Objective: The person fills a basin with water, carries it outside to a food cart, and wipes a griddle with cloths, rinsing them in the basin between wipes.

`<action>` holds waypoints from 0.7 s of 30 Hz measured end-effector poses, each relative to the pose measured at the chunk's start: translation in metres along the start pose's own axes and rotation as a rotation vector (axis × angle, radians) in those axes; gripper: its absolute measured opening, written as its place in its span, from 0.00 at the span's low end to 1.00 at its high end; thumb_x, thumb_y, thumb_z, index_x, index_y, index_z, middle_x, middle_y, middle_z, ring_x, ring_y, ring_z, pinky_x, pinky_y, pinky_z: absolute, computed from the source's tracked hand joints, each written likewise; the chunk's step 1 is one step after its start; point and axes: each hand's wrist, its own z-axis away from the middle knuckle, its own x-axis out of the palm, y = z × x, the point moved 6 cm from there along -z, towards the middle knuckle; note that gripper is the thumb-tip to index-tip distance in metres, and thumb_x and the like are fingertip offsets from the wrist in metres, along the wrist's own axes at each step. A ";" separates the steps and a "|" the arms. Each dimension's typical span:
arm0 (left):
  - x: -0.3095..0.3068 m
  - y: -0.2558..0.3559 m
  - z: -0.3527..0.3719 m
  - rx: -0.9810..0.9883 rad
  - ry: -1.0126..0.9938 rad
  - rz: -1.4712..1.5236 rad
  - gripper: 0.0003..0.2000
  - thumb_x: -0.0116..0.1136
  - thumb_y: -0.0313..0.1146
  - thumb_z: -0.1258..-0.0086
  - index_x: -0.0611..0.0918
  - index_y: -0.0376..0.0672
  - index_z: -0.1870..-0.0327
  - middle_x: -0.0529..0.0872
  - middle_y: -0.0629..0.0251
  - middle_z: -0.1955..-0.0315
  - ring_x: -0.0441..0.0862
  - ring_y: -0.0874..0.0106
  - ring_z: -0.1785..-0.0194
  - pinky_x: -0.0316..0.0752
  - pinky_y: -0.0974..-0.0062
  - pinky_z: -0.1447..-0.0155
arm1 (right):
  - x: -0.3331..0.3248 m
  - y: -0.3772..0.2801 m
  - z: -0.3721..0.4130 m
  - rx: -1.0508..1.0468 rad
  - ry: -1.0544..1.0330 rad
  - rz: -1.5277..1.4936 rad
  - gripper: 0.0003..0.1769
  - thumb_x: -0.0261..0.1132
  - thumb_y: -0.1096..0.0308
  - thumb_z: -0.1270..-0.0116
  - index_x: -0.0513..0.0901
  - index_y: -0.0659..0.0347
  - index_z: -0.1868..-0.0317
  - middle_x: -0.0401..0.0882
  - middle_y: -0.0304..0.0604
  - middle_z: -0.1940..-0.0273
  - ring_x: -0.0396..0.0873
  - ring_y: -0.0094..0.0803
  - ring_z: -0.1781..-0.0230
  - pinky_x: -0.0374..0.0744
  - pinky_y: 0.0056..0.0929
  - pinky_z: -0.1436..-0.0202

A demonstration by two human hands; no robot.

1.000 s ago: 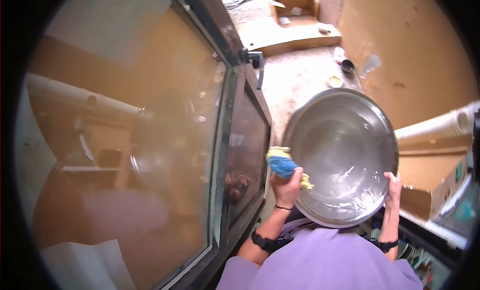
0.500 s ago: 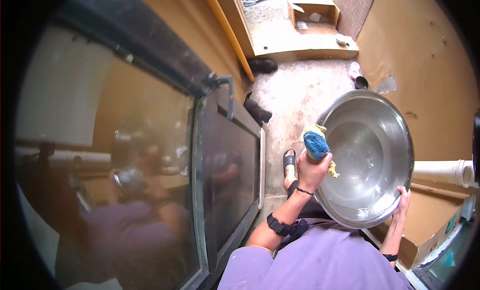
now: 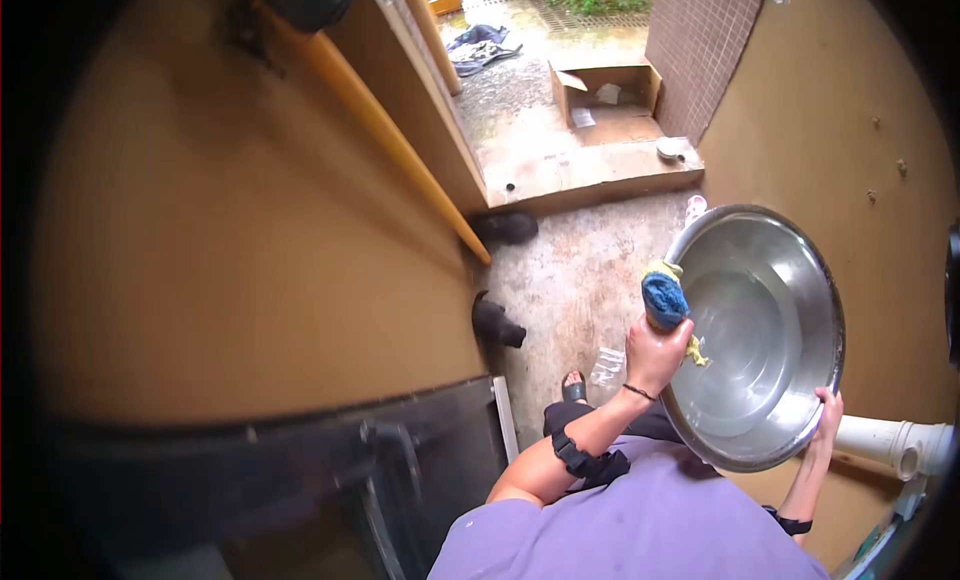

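Note:
My left hand (image 3: 658, 356) is closed around a bunched blue cloth (image 3: 665, 298) and a yellow cloth (image 3: 697, 354), at the left rim of a large, shiny metal basin (image 3: 755, 320). Whether its fingers also grip the rim is hidden. On the lower right rim, my right hand (image 3: 828, 416) is shut on the basin, with its fingertips showing over the edge. The basin is tilted, and its wide mouth faces me. It appears to hold nothing solid.
Two small black animals (image 3: 498, 322) are by the left wall. A raised step (image 3: 590, 172) crosses the doorway, with an open cardboard box (image 3: 655, 85) beyond. A yellow pole (image 3: 385, 130) leans left. White pipe (image 3: 875, 437) lies right; the dark door (image 3: 440, 440) is lower left.
My view has moved forward, and the dark door has slid down and back on the left. More of the yard shows past the step. Both hands keep their hold.

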 end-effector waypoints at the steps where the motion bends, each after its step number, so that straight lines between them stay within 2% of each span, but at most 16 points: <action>1: 0.007 0.004 -0.013 0.007 -0.019 -0.020 0.12 0.68 0.35 0.42 0.85 0.34 0.65 0.88 0.53 0.73 0.89 0.62 0.67 0.79 0.66 0.60 | 0.003 0.002 -0.004 0.013 0.014 -0.021 0.04 0.61 0.75 0.43 0.75 0.57 0.68 0.71 0.32 0.73 0.73 0.22 0.74 0.74 0.23 0.69; 3: 0.019 0.012 -0.060 -0.003 -0.029 -0.016 0.07 0.68 0.28 0.39 0.85 0.33 0.69 0.88 0.65 0.74 0.84 0.77 0.70 0.78 0.74 0.63 | 0.040 -0.017 -0.018 0.011 -0.028 -0.063 0.03 0.61 0.74 0.41 0.75 0.57 0.67 0.72 0.33 0.71 0.72 0.22 0.71 0.73 0.22 0.66; 4: 0.026 0.014 -0.100 -0.060 -0.062 -0.018 0.06 0.68 0.28 0.39 0.85 0.33 0.69 0.88 0.66 0.74 0.84 0.77 0.70 0.78 0.74 0.64 | 0.061 -0.030 -0.039 0.009 -0.007 -0.035 0.04 0.61 0.75 0.41 0.75 0.58 0.67 0.72 0.33 0.71 0.73 0.23 0.72 0.74 0.23 0.67; 8: 0.037 0.019 -0.230 -0.075 -0.086 0.026 0.05 0.67 0.26 0.40 0.85 0.34 0.68 0.87 0.65 0.73 0.84 0.76 0.69 0.78 0.74 0.63 | 0.158 -0.099 -0.089 0.025 0.009 -0.051 0.04 0.61 0.75 0.41 0.74 0.59 0.65 0.72 0.34 0.72 0.74 0.23 0.73 0.75 0.23 0.69; 12: 0.053 0.064 -0.351 -0.045 -0.009 -0.008 0.06 0.66 0.26 0.41 0.84 0.33 0.67 0.87 0.65 0.73 0.84 0.75 0.69 0.78 0.74 0.62 | 0.262 -0.180 -0.177 -0.016 0.020 -0.038 0.05 0.58 0.77 0.44 0.74 0.60 0.66 0.73 0.35 0.72 0.75 0.24 0.75 0.75 0.25 0.71; 15: 0.050 0.052 -0.425 -0.089 -0.014 -0.012 0.06 0.65 0.25 0.42 0.83 0.33 0.67 0.87 0.65 0.73 0.84 0.76 0.69 0.78 0.74 0.62 | 0.309 -0.180 -0.222 0.022 0.019 0.031 0.06 0.57 0.78 0.45 0.74 0.61 0.65 0.73 0.35 0.72 0.74 0.24 0.76 0.75 0.25 0.72; 17: 0.050 0.050 -0.480 -0.090 0.014 -0.008 0.06 0.65 0.26 0.42 0.84 0.33 0.68 0.87 0.66 0.74 0.84 0.76 0.69 0.78 0.74 0.63 | 0.359 -0.212 -0.249 -0.009 -0.007 0.015 0.07 0.57 0.78 0.45 0.75 0.63 0.63 0.74 0.36 0.72 0.75 0.25 0.76 0.75 0.26 0.72; 20: 0.063 0.052 -0.561 -0.151 0.010 -0.026 0.06 0.65 0.27 0.42 0.84 0.34 0.68 0.87 0.65 0.74 0.84 0.76 0.69 0.78 0.73 0.63 | 0.433 -0.256 -0.285 0.083 0.004 -0.008 0.11 0.56 0.79 0.46 0.75 0.66 0.61 0.76 0.40 0.71 0.76 0.29 0.74 0.77 0.28 0.69; 21: 0.067 0.049 -0.588 -0.205 0.007 -0.043 0.07 0.64 0.30 0.42 0.84 0.34 0.69 0.87 0.61 0.75 0.86 0.72 0.69 0.78 0.70 0.62 | 0.454 -0.266 -0.300 0.124 -0.002 -0.011 0.12 0.55 0.80 0.47 0.75 0.67 0.60 0.76 0.42 0.70 0.77 0.31 0.73 0.78 0.30 0.68</action>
